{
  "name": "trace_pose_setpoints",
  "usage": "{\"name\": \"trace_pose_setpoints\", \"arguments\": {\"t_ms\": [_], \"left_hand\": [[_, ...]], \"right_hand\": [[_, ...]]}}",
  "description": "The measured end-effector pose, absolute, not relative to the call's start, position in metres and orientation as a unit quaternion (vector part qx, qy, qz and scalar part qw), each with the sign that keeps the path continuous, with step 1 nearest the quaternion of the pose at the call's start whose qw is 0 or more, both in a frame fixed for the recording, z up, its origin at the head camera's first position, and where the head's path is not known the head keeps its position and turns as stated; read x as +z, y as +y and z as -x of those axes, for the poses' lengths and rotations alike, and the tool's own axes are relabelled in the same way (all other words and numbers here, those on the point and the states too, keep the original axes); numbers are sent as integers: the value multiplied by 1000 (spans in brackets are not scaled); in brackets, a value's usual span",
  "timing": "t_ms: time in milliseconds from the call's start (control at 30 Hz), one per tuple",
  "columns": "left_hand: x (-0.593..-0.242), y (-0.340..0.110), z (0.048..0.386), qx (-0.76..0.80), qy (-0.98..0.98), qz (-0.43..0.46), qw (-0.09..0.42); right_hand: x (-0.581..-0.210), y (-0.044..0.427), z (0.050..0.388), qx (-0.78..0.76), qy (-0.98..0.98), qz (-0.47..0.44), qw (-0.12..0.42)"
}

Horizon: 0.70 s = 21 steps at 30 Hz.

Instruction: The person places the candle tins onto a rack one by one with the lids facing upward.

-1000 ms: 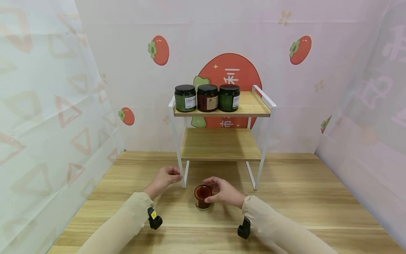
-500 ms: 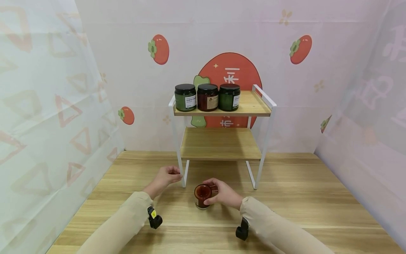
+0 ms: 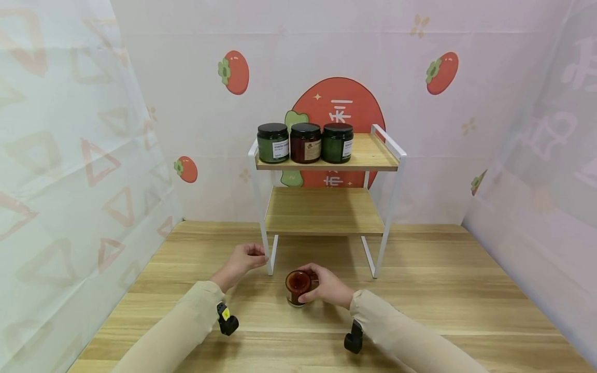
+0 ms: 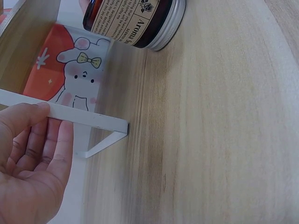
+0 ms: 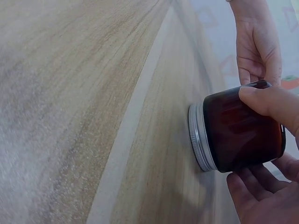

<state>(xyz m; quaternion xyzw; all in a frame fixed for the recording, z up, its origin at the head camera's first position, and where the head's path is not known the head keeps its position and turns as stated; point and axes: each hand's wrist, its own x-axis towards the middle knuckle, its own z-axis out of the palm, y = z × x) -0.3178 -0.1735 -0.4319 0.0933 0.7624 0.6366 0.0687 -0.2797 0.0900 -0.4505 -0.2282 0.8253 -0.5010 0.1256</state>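
An amber glass candle jar [image 3: 298, 288] stands upside down on the table, its silver lid [image 5: 201, 137] lowest and its base upward. My right hand [image 3: 325, 285] grips it from the right, the thumb on the near side and the fingers round the far side. A printed paper label [image 4: 128, 18] shows on the jar in the left wrist view. To the left, my left hand [image 3: 242, 263] pinches a white metal leg [image 4: 84, 116] of the shelf rack between thumb and fingers.
A two-tier rack with wooden shelves [image 3: 325, 211] stands behind the amber jar. Along the left of its top shelf sit a green jar [image 3: 272, 145], a dark red jar [image 3: 305, 145] and another green jar [image 3: 337, 145], all black-lidded. Patterned cloth [image 3: 186, 103] encloses the table.
My right hand has shifted slightly left and closed in round the amber jar, the forearm moving with it. The jar and my left hand stay where they were.
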Motion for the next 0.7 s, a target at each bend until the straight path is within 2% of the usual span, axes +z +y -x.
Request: {"name": "trace_pose_setpoints", "arguments": {"t_ms": [700], "left_hand": [[-432, -175, 319, 636, 763, -91, 72]], "right_hand": [[-459, 88, 281, -476, 835, 241, 134]]}}
